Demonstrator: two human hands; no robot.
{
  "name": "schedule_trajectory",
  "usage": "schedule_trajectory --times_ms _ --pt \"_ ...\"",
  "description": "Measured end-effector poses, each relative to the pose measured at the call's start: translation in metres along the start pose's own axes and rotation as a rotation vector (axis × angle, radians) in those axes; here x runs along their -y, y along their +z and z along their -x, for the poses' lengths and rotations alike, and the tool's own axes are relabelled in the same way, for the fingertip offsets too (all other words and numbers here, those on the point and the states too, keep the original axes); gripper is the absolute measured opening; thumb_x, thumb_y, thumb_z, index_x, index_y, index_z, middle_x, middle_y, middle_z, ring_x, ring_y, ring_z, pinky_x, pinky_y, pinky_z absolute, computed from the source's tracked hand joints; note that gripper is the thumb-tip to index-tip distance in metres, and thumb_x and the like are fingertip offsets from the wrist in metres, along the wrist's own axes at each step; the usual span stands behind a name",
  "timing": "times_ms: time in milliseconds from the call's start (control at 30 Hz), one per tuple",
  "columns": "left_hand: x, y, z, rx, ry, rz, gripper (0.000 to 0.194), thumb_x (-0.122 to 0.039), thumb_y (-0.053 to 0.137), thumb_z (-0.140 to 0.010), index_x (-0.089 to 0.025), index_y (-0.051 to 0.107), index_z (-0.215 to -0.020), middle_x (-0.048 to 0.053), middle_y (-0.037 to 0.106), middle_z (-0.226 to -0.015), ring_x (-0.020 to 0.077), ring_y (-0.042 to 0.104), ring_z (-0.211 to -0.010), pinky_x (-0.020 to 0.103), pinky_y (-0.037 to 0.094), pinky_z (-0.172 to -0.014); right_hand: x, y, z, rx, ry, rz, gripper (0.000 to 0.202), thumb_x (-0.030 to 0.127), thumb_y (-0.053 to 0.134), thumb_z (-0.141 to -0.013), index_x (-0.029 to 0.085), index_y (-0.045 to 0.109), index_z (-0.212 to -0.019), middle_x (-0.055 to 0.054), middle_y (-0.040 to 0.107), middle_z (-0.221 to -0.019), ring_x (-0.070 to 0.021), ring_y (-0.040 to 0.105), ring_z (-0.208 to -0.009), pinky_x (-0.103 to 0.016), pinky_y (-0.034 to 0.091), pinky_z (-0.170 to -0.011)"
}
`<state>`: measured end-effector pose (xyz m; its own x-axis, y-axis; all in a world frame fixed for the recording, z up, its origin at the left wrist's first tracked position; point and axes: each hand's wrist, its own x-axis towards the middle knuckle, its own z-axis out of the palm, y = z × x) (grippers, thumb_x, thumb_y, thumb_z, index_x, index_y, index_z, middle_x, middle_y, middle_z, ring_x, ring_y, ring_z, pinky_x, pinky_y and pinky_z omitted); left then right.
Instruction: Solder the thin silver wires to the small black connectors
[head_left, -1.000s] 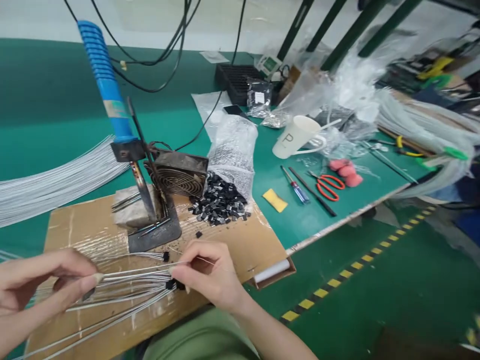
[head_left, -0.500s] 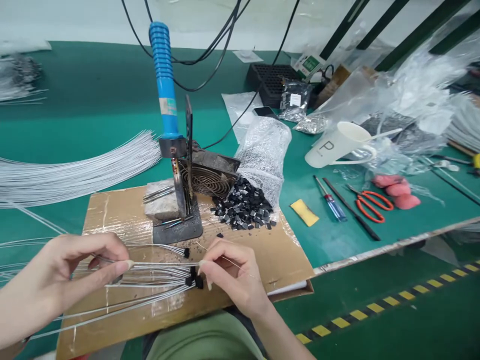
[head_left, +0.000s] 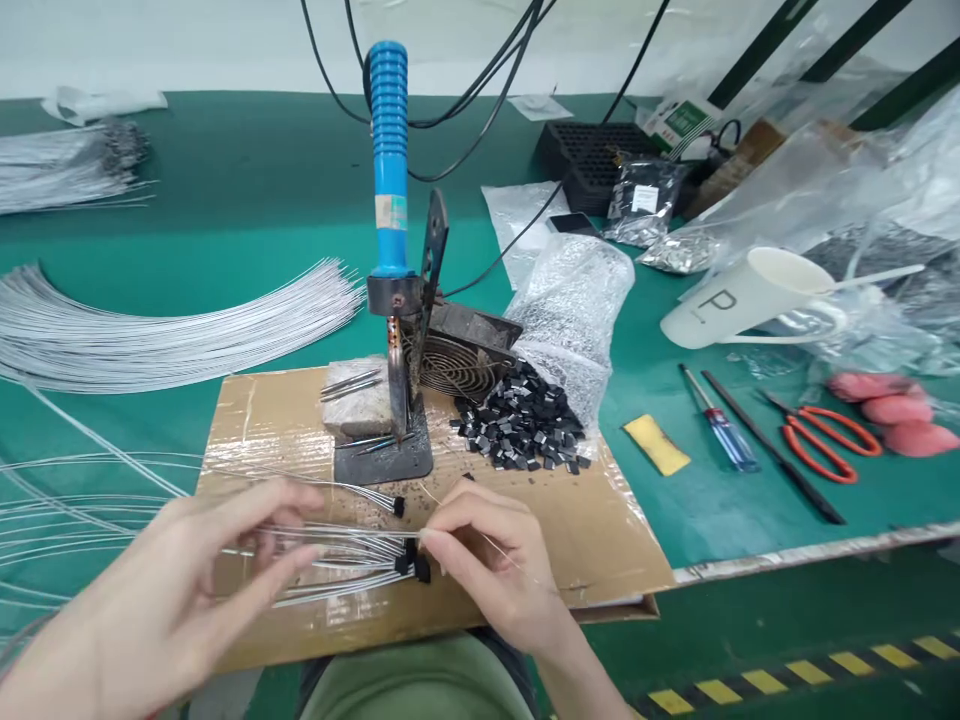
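My right hand (head_left: 491, 545) pinches the tip of a thin light-grey wire (head_left: 375, 530) between thumb and forefinger. A fine strand, like solder wire (head_left: 429, 492), also runs through this hand and sticks out above and below the fingers. My left hand (head_left: 225, 580), slightly blurred, has thumb and forefinger apart around the same wires, further left. Below the pinched wire, several wires ending in black connectors (head_left: 411, 560) lie on the cardboard. Another bunch with a black connector (head_left: 398, 505) lies just above. A blue-handled soldering iron (head_left: 390, 170) stands upright in its holder, tip down.
Beyond the cardboard (head_left: 525, 520) lie a pile of black connector pieces (head_left: 525, 420), a fan (head_left: 457, 365) and a bubble-wrap bag (head_left: 574, 300). A wire bundle (head_left: 187, 335) spreads at left. At right are a yellow sponge (head_left: 656, 445), a screwdriver (head_left: 720, 425), orange-handled pliers (head_left: 825, 440) and a mug (head_left: 742, 300).
My left thumb and forefinger have parted from their pinch on the wires. My right hand keeps its pinch. The whole view has shifted, so the bench things appear further right.
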<state>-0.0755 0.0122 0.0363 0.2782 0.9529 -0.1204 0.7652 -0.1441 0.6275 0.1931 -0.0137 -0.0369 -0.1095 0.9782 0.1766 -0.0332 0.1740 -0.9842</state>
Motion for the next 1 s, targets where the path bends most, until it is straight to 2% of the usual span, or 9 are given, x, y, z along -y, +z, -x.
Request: schedule_trajectory --times_ms 67,100,167,267,367,500,633,767,1000 --pt "-0.011 0.018 0.006 0.05 0.121 -0.034 0.029 -0.047 0.071 -0.096 -0.038 0.075 -0.123 -0.002 0.084 -0.105 0.0187 0.079 -0.086 0.022 0.061 -0.079 0.001 0.002 -0.002 0.023 -0.018 0.011 0.021 0.021 0.074 -0.097 0.02 0.075 -0.075 -0.002 0.069 -0.069 -0.0168 0.06 -0.065 -0.03 0.046 -0.06" --pt "-0.018 0.027 0.007 0.078 0.15 -0.018 0.027 -0.044 0.066 -0.1 -0.037 0.073 -0.126 -0.002 0.083 -0.106 0.0185 0.08 -0.089 0.021 0.061 -0.08 0.001 0.004 -0.002 0.032 -0.023 0.013 0.021 0.02 0.074 -0.097 0.02 0.076 -0.075 -0.002 0.069 -0.068 -0.0165 0.06 -0.065 -0.03 0.046 -0.061" --pt "-0.03 0.042 0.004 0.081 0.157 0.036 0.019 -0.039 0.057 -0.105 -0.033 0.074 -0.111 0.0 0.081 -0.097 0.0183 0.078 -0.085 0.022 0.059 -0.075 0.0 0.006 -0.003 0.039 -0.025 0.013 0.022 0.02 0.073 -0.097 0.02 0.076 -0.076 -0.001 0.069 -0.068 -0.016 0.059 -0.064 -0.03 0.046 -0.062" --pt "-0.04 0.055 -0.007 0.155 0.042 0.161 0.03 -0.043 0.052 -0.106 -0.028 0.072 -0.09 0.001 0.074 -0.078 0.0179 0.069 -0.07 0.023 0.051 -0.059 -0.001 0.006 -0.003 0.018 0.034 -0.006 0.025 0.026 0.076 -0.097 0.02 0.076 -0.074 -0.001 0.068 -0.066 -0.0158 0.058 -0.062 -0.029 0.045 -0.06" --pt "-0.042 0.058 -0.018 0.228 -0.094 0.347 0.038 -0.053 0.055 -0.103 -0.026 0.07 -0.081 0.0 0.067 -0.068 0.0165 0.06 -0.062 0.023 0.044 -0.052 -0.003 0.003 -0.002 -0.018 0.123 -0.045 0.031 0.035 0.077 -0.098 0.02 0.077 -0.071 -0.002 0.069 -0.066 -0.0163 0.061 -0.063 -0.028 0.046 -0.059" --pt "-0.039 0.057 -0.027 0.217 -0.16 0.464 0.036 -0.054 0.063 -0.098 -0.024 0.073 -0.08 0.0 0.069 -0.068 0.0162 0.06 -0.064 0.022 0.046 -0.057 -0.006 0.0 -0.001 -0.07 0.18 -0.125 0.039 0.042 0.065 -0.105 0.019 0.081 -0.078 -0.003 0.069 -0.071 -0.0156 0.063 -0.064 -0.028 0.048 -0.063" --pt "-0.037 0.057 -0.029 0.185 -0.145 0.468 0.033 -0.049 0.065 -0.097 -0.023 0.076 -0.079 0.001 0.071 -0.068 0.0165 0.063 -0.063 0.021 0.046 -0.055 -0.004 0.003 -0.004 -0.054 0.22 -0.081 0.034 0.034 0.067 -0.102 0.018 0.077 -0.075 -0.001 0.066 -0.071 -0.0138 0.059 -0.064 -0.026 0.045 -0.061" --pt "-0.038 0.057 -0.028 0.17 -0.146 0.463 0.031 -0.045 0.065 -0.096 -0.022 0.077 -0.078 0.002 0.074 -0.068 0.0156 0.065 -0.061 0.02 0.048 -0.055 -0.002 0.007 -0.007 -0.057 0.179 -0.011 0.026 0.024 0.074 -0.096 0.018 0.073 -0.071 0.001 0.062 -0.068 -0.0127 0.057 -0.064 -0.025 0.043 -0.059" --pt "-0.042 0.059 -0.03 0.135 -0.152 0.456 0.028 -0.044 0.067 -0.092 -0.022 0.078 -0.077 0.002 0.077 -0.067 0.0156 0.068 -0.059 0.019 0.05 -0.054 -0.004 0.007 -0.008 -0.086 0.151 -0.027 0.024 0.02 0.075 -0.096 0.018 0.072 -0.072 0.003 0.061 -0.069 -0.0106 0.055 -0.062 -0.023 0.041 -0.057"
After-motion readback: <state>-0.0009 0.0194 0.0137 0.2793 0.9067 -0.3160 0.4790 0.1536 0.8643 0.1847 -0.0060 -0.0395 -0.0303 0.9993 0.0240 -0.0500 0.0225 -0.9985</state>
